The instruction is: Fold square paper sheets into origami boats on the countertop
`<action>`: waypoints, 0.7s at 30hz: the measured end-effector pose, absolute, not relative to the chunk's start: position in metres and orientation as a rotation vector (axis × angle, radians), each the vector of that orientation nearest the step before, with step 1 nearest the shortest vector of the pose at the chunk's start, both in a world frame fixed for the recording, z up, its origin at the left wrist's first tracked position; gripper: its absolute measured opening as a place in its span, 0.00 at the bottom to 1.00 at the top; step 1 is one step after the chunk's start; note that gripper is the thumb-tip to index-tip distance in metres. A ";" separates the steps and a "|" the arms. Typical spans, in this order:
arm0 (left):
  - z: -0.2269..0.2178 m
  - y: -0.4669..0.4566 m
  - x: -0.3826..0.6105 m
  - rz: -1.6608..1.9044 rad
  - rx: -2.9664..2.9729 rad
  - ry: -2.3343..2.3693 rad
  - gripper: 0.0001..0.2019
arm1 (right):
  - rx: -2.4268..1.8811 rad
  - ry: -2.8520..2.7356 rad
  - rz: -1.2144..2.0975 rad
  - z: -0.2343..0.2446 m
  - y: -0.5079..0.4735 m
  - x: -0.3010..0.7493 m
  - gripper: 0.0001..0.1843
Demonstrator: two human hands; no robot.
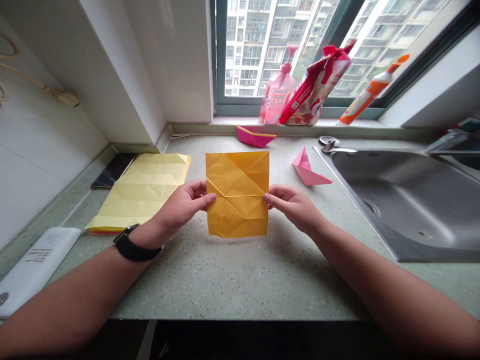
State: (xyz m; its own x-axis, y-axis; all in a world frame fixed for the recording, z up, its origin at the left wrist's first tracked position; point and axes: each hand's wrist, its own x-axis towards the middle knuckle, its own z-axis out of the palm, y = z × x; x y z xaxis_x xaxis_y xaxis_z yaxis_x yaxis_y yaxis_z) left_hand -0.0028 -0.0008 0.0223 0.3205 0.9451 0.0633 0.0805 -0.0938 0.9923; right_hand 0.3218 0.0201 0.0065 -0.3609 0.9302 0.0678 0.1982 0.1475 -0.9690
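Observation:
An orange-yellow sheet of origami paper (238, 194), marked with several fold creases, is held up over the speckled counter. My left hand (189, 200) pinches its left edge, thumb in front and fingers behind. On the opposite edge my right hand (288, 201) grips it the same way. Behind the sheet lies a magenta folded paper boat (255, 137) with a yellow-orange rim. A pink folded paper boat (309, 170) sits to the right, near the sink. Creased pale yellow paper (144, 187) rests on other coloured sheets beside my left hand.
A steel sink (405, 200) with a faucet (333, 147) takes up the right side. A white power bank-like device (35, 267) and a dark flat object (112, 170) lie at left. On the windowsill stand a pink pump bottle (276, 95), a red bag (317, 87) and an orange-white tube (371, 92).

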 end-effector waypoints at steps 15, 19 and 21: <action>0.012 0.002 -0.014 0.600 2.850 1.035 0.08 | -0.739 -2.557 0.323 -0.012 0.029 0.339 0.16; 0.004 0.004 -0.014 0.462 2.778 1.060 0.08 | -0.744 -2.661 0.276 -0.021 0.038 0.343 0.19; 0.003 0.005 -0.014 0.495 2.782 1.054 0.09 | -0.745 -2.642 0.290 -0.020 0.039 0.343 0.21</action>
State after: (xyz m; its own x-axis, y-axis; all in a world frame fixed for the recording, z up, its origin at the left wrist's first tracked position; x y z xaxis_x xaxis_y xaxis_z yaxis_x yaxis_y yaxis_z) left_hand -0.0141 0.0049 0.0031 0.7032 0.6625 0.2579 0.6214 -0.7490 0.2297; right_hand 0.3432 0.0386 -0.0201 -0.7874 0.5375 0.3017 0.4593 0.8381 -0.2945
